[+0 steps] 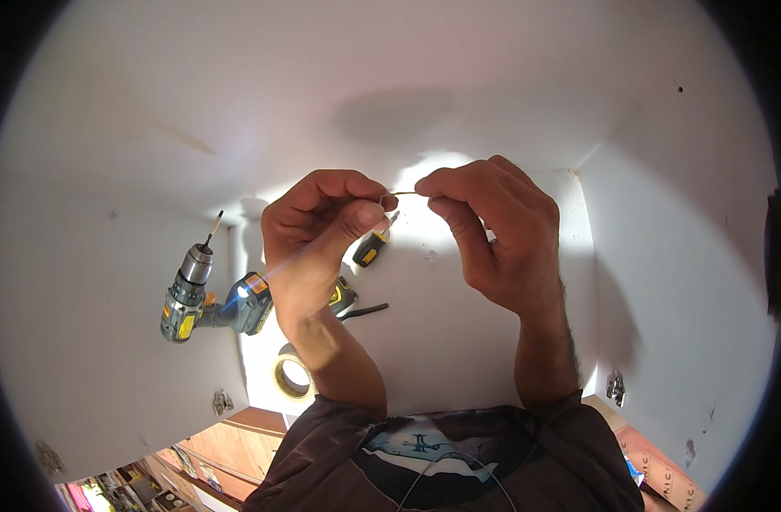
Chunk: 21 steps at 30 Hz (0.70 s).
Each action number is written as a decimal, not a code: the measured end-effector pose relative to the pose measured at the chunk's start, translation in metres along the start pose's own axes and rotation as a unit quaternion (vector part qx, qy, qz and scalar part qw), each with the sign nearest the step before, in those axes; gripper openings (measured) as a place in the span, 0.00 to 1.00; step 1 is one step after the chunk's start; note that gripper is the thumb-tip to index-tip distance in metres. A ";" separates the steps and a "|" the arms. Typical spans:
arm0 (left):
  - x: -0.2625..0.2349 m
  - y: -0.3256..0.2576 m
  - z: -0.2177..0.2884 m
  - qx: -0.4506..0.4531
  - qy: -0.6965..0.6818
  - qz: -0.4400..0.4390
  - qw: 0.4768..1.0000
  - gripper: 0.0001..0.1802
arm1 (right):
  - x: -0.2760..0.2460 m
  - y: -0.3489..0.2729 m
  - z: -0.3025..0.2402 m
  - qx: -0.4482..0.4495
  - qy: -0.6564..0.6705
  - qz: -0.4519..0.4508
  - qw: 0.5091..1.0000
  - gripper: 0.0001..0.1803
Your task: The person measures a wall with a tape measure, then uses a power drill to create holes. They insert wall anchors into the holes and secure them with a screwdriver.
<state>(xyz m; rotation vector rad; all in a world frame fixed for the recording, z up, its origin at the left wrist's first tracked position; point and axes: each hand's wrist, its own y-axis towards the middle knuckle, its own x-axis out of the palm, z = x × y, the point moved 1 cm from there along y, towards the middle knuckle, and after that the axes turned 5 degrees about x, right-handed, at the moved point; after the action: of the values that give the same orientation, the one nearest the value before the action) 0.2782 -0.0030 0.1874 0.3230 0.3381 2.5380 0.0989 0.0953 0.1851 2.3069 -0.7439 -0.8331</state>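
A thin, straight, brass-coloured rod [404, 193] lies nearly level between the two hands, over the smooth white board [459, 341]. The left hand [309, 239] pinches its left end with curled fingers and thumb; a small pale bent piece [382, 202] shows at these fingertips, its material unclear. The right hand [510, 235] grips the other end between forefinger and thumb.

Just below the left fingertips is a stubby screwdriver [371, 253] with a chunky black-and-yellow handle. Left of that hand stands a drill [186, 294] with a rounded metal chuck and a slim bit. Partly behind the left forearm show a black-and-yellow tape measure [344, 296] and a ring-shaped roll of tan tape [290, 374]. A shiny metal hinge [616, 386] sits on the right-hand panel [681, 282].
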 end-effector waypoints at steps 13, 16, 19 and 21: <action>0.011 0.001 -0.004 0.020 0.004 0.002 1.000 0.10 | 0.003 0.000 -0.004 -0.018 -0.004 0.008 1.000 0.07; 0.019 0.004 -0.007 0.035 0.035 0.001 0.999 0.08 | -0.003 0.002 0.000 -0.018 -0.014 0.003 1.000 0.07; 0.027 0.006 -0.012 0.048 0.041 -0.014 0.998 0.06 | -0.012 0.002 0.007 -0.010 -0.013 -0.010 1.000 0.07; 0.031 0.007 -0.016 0.053 0.059 -0.023 0.997 0.06 | -0.015 0.002 0.013 -0.006 -0.013 -0.010 1.000 0.07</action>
<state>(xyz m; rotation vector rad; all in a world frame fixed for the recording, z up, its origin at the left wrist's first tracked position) 0.2445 0.0056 0.1795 0.2034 0.5210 2.5039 0.0800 0.1000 0.1839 2.3006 -0.7251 -0.8765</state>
